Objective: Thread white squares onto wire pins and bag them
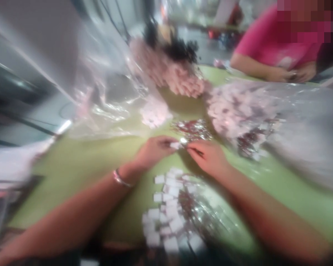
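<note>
Between my two hands, over the green table [100, 157], is a small white piece [175, 145] with a shiny silvery part [183, 140] at its right end. My left hand [154, 149] pinches the white piece from the left. My right hand [207, 155] is closed, its fingertips at the silvery part; blur hides exactly what they grip. Just beyond my fingers lies a small heap of red and silvery metal parts [192, 127]. Closer to me are many white block-like pieces [169, 207] joined to thin shiny metal parts [202, 214].
Clear plastic bags of pale pink pieces [235, 107] and pinker pieces [183, 79] stand behind. A white clump [154, 112] sits left of centre. Plastic sheeting [108, 107] covers the back left. Across the table is a person in a pink shirt [269, 40], hands together.
</note>
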`<state>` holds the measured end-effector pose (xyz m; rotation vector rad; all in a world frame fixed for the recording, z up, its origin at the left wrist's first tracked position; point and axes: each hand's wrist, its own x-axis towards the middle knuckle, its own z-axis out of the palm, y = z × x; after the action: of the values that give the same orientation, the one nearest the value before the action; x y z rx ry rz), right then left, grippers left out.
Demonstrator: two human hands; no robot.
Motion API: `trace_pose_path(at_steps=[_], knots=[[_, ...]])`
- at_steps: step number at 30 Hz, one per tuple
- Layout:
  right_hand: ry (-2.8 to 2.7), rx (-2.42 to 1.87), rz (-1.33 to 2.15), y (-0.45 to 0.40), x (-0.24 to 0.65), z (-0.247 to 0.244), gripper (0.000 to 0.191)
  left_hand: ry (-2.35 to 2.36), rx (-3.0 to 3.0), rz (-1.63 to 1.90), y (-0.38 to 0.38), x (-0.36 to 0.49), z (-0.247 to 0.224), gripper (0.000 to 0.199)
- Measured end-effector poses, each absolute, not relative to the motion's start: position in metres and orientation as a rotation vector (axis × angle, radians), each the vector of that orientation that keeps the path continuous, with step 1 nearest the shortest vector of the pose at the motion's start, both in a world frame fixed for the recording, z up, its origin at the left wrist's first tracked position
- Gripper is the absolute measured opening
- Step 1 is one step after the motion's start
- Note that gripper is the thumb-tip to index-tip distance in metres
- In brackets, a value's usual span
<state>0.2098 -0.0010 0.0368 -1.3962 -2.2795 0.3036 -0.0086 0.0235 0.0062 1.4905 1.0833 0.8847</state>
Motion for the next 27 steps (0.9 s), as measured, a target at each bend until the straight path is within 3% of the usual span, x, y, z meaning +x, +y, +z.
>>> trace_pose_path(at_steps=[17, 27], knots=[[-2.525, -1.337, -0.017, -0.002, 0.208, 0.036, 0.034, 1.089, 1.599, 0.729, 0.023, -0.008, 0.012, 0.031], [-2.619, -1.308, 0.150, 0.002, 0.207, 0.028, 0.022, 1.148, 1.848, 0.685, 0.016, 0.001, 0.006, 0.019]])
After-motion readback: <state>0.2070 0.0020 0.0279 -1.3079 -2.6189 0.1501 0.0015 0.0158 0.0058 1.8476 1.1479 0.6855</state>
